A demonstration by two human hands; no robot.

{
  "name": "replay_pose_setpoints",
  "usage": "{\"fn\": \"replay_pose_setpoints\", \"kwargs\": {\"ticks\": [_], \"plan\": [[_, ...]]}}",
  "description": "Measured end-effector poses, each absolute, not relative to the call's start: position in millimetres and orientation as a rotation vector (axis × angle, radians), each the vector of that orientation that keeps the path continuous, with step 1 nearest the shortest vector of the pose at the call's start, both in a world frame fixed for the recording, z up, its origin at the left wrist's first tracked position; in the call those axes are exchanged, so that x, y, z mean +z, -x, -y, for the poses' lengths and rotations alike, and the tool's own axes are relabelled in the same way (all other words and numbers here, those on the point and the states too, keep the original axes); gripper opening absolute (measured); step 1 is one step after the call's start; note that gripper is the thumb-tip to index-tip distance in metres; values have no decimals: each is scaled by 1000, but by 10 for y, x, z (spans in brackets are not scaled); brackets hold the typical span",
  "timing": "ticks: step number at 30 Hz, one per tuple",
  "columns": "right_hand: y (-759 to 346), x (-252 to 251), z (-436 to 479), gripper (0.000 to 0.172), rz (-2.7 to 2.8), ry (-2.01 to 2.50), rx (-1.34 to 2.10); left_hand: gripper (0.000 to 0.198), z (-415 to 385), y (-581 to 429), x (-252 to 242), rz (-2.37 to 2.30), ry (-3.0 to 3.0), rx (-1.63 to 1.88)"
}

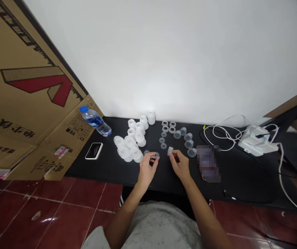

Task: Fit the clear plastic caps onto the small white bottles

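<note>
Left hand pinches a clear plastic ring between fingertips; right hand pinches a small white plastic cap. White plastic cups stand at ten o'clock, clear cups at one, on black counter.

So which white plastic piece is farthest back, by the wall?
The upright white plastic piece at the cluster's top right, on the black table's back edge; others sit nearer the person.

Bright glow washes the white wall; edges bow with wide-angle distortion; the hands show little blur.
</note>
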State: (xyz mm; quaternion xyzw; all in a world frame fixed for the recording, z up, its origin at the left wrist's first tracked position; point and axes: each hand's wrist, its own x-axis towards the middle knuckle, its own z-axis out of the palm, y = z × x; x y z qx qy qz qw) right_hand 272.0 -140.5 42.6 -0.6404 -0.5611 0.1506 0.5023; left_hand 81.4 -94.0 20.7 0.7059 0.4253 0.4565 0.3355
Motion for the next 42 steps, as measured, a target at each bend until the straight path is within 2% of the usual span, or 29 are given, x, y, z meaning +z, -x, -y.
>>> {"fn": "replay_pose_setpoints", "kwargs": {"ticks": [7, 15, 23, 32, 36, 42], "plan": [[-2640, 451, 1465, 24, 1728, 1415, 451, 19, 952, -791, 290, -1095, -1962, 1100], [-2641, 381, 1437, 18, 1758, 1456, 449, 22, 958, -804, 275, -1021, -1962, 1072], [-2649, 385, 1432, 17, 1768, 1445, 463, 46, 949, -803, 179, -966, -1932, 1032], [-2665, 356, 1426, 20, 1656, 1436, 483, 28, 950, -811, 148, -1014, -1887, 1060], [-2680, 349, 1394, 22, 1469, 1477, 537, 28, 951, -828, 152, -1037, -1893, 1085], [-2693, 363, 1366, 20, 1549, 1442, 547, 30, 960, -826, 167, -1038, -1891, 1080]]}}
